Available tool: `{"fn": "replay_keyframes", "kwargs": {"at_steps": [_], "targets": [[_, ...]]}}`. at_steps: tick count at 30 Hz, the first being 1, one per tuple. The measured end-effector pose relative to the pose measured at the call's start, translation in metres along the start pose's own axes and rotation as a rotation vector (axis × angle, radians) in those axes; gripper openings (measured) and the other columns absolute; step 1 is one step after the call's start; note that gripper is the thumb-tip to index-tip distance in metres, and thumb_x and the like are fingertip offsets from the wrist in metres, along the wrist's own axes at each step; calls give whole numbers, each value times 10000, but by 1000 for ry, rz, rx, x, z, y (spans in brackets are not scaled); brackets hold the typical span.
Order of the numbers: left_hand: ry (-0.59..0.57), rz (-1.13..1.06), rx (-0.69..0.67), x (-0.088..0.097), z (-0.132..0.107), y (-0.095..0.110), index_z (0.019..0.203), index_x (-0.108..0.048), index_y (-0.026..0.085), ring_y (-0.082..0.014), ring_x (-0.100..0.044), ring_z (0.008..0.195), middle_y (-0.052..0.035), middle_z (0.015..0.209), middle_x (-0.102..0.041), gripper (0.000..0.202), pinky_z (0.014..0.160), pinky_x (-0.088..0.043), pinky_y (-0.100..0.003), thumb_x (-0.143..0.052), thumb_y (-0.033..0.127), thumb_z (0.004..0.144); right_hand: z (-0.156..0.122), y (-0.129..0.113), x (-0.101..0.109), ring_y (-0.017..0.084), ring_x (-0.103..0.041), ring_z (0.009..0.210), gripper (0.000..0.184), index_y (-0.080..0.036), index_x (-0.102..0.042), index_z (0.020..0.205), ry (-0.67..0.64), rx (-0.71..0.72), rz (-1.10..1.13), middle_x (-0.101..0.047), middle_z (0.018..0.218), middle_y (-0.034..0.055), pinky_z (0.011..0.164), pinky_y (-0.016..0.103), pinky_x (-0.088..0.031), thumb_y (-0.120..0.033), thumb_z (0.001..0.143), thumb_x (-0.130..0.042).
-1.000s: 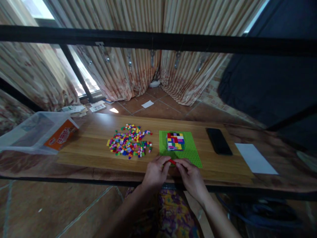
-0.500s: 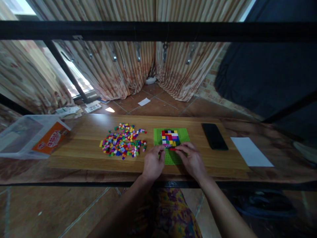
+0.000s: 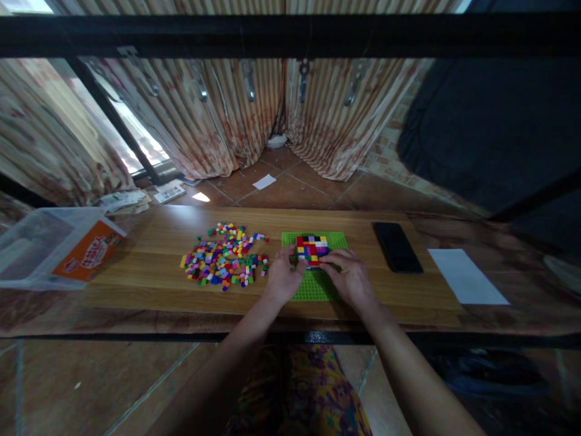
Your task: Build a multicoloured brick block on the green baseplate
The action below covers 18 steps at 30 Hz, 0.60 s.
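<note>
A many-coloured block of toy building bricks [image 3: 312, 248] is on the green studded baseplate [image 3: 313, 293]. At the block's left side is my left hand [image 3: 284, 275], its fingers against the edge and the thumb at the near left corner. My right hand [image 3: 351, 278] is closed in a pinch at the near right corner, where a small red brick [image 3: 321, 263] shows at the fingertips. The fingers hide part of the block's near side. To the left lies a loose heap of small coloured bricks [image 3: 222, 263].
The wooden board [image 3: 149, 260] carries a black phone [image 3: 397, 247] on its right. A white sheet of paper [image 3: 467, 275] lies beyond it. At the far left stands a clear plastic box [image 3: 31, 242] with an orange label. A dark metal bar [image 3: 290, 35] crosses above.
Both hands have moved slightly away from me along the block. The red brick went from in front of the block to its near right corner. The view has tilted slightly downward.
</note>
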<state>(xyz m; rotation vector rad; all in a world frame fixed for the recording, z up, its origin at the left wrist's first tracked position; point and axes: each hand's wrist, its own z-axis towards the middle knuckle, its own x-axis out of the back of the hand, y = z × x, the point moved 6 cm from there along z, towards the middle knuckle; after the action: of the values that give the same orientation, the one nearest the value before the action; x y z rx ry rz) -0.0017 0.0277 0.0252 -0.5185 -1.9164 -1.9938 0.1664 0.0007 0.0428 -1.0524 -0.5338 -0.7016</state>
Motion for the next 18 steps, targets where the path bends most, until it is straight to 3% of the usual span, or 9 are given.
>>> {"fn": "replay_keyframes", "kwargs": {"at_steps": [9, 18], "targets": [[13, -76, 84, -15, 9, -5, 1070, -622, 153, -175, -666, 820, -70, 954, -710, 350, 767, -527, -304, -699, 209, 734, -2, 1, 0, 201, -598, 828, 130, -245, -730, 761, 26, 7, 44, -686, 814, 33, 796, 350, -472, -279, 845, -637], [31, -23, 68, -12, 8, 1, 1093, -619, 153, -190, -668, 897, -84, 996, -708, 388, 842, -519, -329, -705, 189, 717, -8, 4, -2, 193, -607, 838, 166, -249, -732, 762, 58, 1, 130, -685, 830, 39, 802, 350, -501, -322, 863, -622]]}}
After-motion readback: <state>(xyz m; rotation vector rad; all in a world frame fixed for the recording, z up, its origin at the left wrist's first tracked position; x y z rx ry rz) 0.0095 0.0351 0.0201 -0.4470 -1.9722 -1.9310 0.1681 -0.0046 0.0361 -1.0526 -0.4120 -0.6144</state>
